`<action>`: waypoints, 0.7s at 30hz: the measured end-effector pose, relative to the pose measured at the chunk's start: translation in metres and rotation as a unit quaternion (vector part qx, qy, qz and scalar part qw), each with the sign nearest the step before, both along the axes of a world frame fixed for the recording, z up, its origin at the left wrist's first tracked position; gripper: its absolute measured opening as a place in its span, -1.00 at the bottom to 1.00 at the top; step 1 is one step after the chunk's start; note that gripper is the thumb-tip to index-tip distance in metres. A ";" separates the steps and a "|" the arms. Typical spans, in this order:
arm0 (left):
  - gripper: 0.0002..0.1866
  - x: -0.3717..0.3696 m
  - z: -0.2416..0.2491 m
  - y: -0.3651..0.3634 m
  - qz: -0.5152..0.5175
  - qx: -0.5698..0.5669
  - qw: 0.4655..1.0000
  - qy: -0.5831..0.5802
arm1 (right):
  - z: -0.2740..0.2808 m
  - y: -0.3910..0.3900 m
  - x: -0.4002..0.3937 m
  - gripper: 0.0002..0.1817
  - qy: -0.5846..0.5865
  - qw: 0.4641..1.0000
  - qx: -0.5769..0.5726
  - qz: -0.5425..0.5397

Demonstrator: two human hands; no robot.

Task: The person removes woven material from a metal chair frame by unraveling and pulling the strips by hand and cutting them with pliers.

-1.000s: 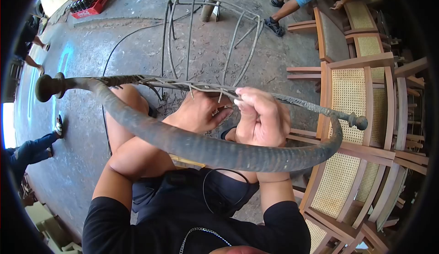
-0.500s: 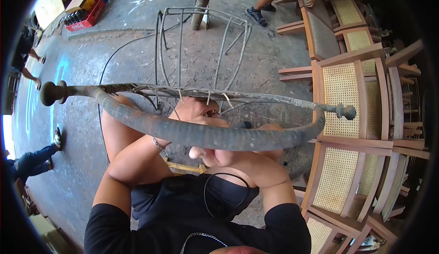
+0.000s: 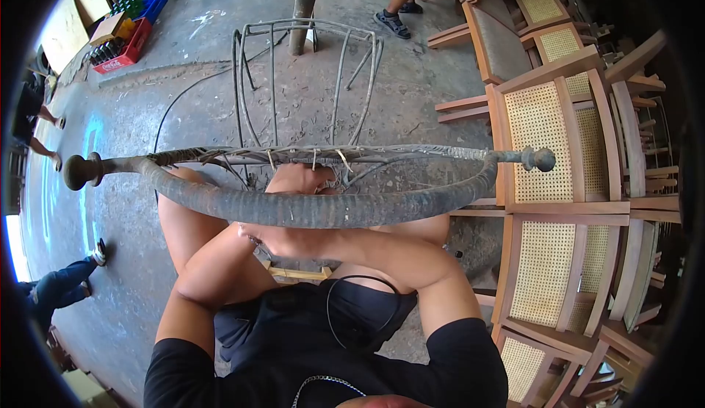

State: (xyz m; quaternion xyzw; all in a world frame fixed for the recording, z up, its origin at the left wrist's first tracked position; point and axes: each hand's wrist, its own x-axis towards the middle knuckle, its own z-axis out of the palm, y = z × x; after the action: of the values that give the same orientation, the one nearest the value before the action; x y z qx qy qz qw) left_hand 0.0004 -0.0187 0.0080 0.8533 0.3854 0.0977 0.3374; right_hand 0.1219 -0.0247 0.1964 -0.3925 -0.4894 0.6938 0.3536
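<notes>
Patience suits this weave: keep the curved frame (image 3: 308,208) braced on the knees, though both hands' fingers sit hidden behind it, grip untellable.

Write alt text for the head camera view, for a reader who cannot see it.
Seen from above, a seated person in a black shirt reaches the left hand and right hand behind a curved, weathered metal frame across their lap. A bare wire chair frame stands ahead on concrete; cane-seated wooden chairs are stacked at right.
</notes>
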 end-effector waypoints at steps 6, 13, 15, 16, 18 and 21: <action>-0.32 -0.017 -0.003 -0.021 -0.002 -0.002 1.000 0.005 | -0.005 0.019 0.019 -0.95 0.069 0.995 -0.066 0.011; -0.40 -0.012 0.019 -0.006 -0.060 0.007 0.998 0.020 | -0.010 0.010 0.033 -0.87 0.164 0.979 -0.125 -0.005; -0.42 -0.008 0.026 -0.004 -0.079 0.010 0.997 0.026 | -0.004 0.006 0.034 -0.80 0.154 0.978 -0.140 -0.023; -0.43 -0.008 0.030 0.001 -0.082 0.011 0.996 0.028 | -0.001 0.005 0.033 -0.76 0.147 0.977 -0.149 -0.026; -0.45 -0.008 0.034 0.006 -0.090 0.012 0.995 0.033 | 0.005 0.003 0.030 -0.68 0.135 0.976 -0.167 -0.032; -0.49 -0.037 0.036 0.001 -0.102 0.014 0.994 0.041 | 0.018 0.001 0.020 -0.57 0.115 0.973 -0.194 -0.042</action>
State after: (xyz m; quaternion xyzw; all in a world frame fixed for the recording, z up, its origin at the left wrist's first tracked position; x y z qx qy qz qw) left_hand -0.0366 -0.0182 0.0442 0.8959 0.3090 0.0328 0.3176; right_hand 0.1421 -0.0232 0.2146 -0.3910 -0.2847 0.8004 0.3541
